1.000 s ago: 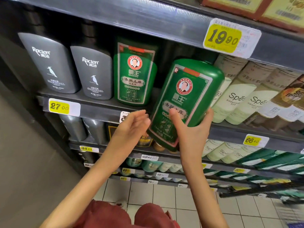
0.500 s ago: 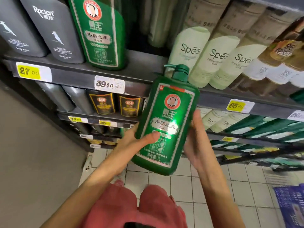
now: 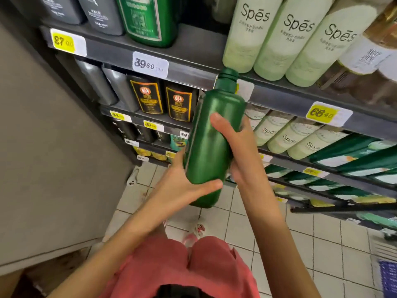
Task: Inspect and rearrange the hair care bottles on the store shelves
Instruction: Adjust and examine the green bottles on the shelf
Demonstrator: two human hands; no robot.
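Holding one green bottle [image 3: 210, 143] clear of the shelves, we are in the inspection half of the task. Both hands carry it at the centre of the view. Our left hand [image 3: 182, 190] cups the base from 7 o'clock, fingers curled behind and thumb laid across the lower front. Our right hand [image 3: 240, 147] wraps the body from 3 o'clock, thumb pressed on the near face. The bottle is nearly upright, its cap towards 1 o'clock and crossing the front edge of the upper shelf [image 3: 111, 52] in our line of sight; whether it touches that edge we cannot tell. A plain side faces us, with no label showing, so we judge the check to be under way rather than finished.

At 11 o'clock a matching green bottle [image 3: 148, 20] stands on the upper shelf above the 39.80 price tag [image 3: 150, 64], with grey bottles [image 3: 105, 16] at its 9 o'clock. Between it and the pale Spēs bottles [image 3: 277, 39] at 1 o'clock lies a bare stretch of shelf, which we take to be the likely slot for the held bottle.

Done, as far as we can see: one bottle in hand and under examination. Left: completing the check, setting it on a shelf with its label outward, and treating the other rows, among them the black bottles [image 3: 148, 97] at 10 o'clock
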